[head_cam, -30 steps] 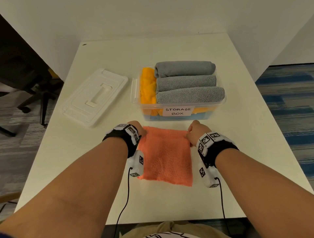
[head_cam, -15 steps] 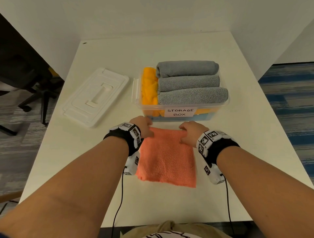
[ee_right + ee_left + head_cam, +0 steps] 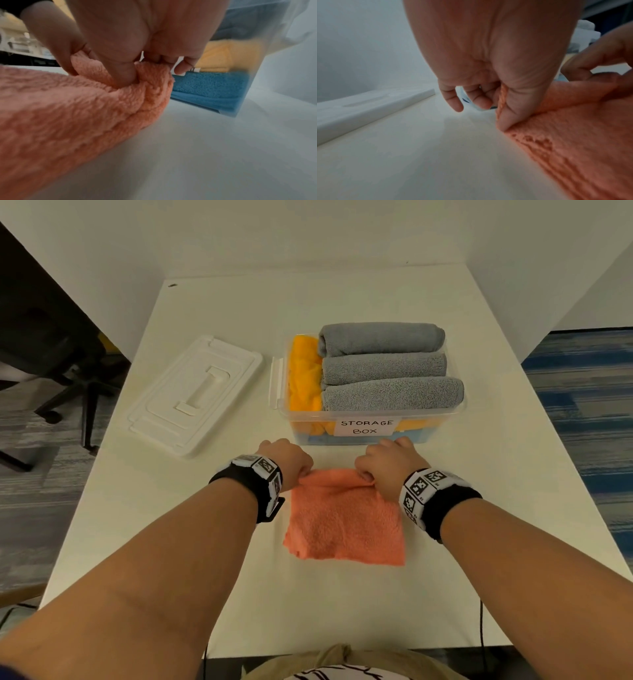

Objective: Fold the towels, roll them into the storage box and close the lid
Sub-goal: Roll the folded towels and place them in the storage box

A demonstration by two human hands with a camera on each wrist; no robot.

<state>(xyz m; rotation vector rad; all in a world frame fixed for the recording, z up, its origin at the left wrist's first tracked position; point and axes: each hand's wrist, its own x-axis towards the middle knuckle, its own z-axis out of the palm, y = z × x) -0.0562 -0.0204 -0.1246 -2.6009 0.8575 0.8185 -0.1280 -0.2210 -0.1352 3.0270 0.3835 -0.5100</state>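
Orange towel (image 3: pixel 346 522) on the tabletop (image 3: pixel 219 604) is pinched at its far corners by left hand (image 3: pixel 287 460) and right hand (image 3: pixel 387 465), so roll tight and even.

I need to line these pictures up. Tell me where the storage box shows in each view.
Head: the storage box stands centre-right, beyond both hands.
Left wrist: barely there, a blurred sliver at upper right behind the right hand.
Right wrist: its clear wall fills the upper right.
Shared landmark: the orange towel, pinched at its far edge.
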